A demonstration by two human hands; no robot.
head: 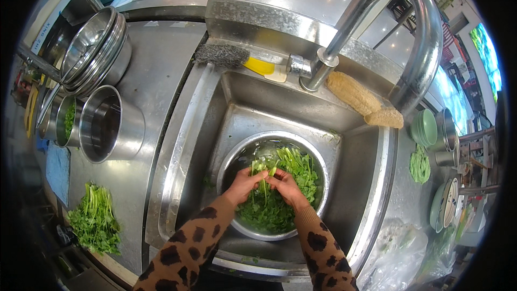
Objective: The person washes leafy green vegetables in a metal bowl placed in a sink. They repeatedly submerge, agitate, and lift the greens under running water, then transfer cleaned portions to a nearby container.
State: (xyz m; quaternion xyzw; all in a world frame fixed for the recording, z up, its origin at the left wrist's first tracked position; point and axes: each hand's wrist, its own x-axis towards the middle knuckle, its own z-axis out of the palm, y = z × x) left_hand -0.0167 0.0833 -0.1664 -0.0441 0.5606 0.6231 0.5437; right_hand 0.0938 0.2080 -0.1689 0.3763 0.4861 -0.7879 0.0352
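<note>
A round stainless steel basin (323, 194) stands in the metal sink (250, 119), holding water and leafy green cilantro (268, 214). Over the middle of it, my left hand (242, 186) and my right hand (284, 186) meet at the fingertips. Both pinch light green stems of the cilantro, whose leaves hang down between them toward the water. More stems lie in the basin at the right, just beyond my right hand. The undersides of my fingers are hidden.
A curved faucet (420, 28) rises behind the sink. Beside its base lie a wire scrubbing brush (222, 55) and loofahs (351, 93). Stacked steel bowls (117, 52), a deep pot (131, 125) and a cilantro bunch (97, 220) are on the left counter. A plastic bag (398, 250) lies right.
</note>
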